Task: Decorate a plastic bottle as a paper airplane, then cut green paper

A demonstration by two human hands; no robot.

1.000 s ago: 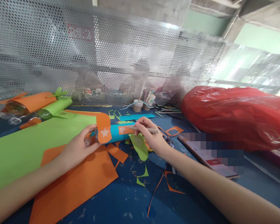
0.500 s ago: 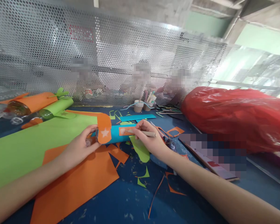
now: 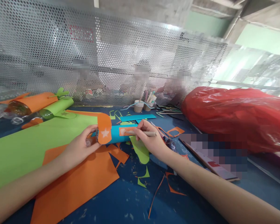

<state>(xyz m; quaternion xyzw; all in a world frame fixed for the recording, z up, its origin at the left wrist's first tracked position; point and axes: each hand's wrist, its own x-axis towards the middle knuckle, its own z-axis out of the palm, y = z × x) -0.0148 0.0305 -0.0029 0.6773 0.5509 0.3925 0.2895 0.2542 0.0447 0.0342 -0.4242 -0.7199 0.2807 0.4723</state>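
Observation:
A bottle wrapped in blue paper [image 3: 115, 133] lies on its side on the blue table [image 3: 121, 202]. It carries an orange fin with a white star [image 3: 104, 132] and an orange patch. My left hand [image 3: 80, 146] grips the bottle's cap end, fingers closed round it. My right hand [image 3: 149, 138] pinches a thin beige stick [image 3: 144, 133], its tip resting on the orange patch. A green leaf-shaped paper cutout [image 3: 140, 149] lies just under my right hand.
Green sheet [image 3: 32, 140] and orange sheet [image 3: 79, 183] lie at left, with scraps all around. Two more wrapped bottles [image 3: 39, 105] lie far left. Cups of tools [image 3: 143, 104] stand by a perforated metal screen [image 3: 121, 59]. A red plastic bag [image 3: 238, 115] fills the right. People sit behind the screen.
My right hand has shifted slightly left along the bottle with the stick. The left hand keeps its hold.

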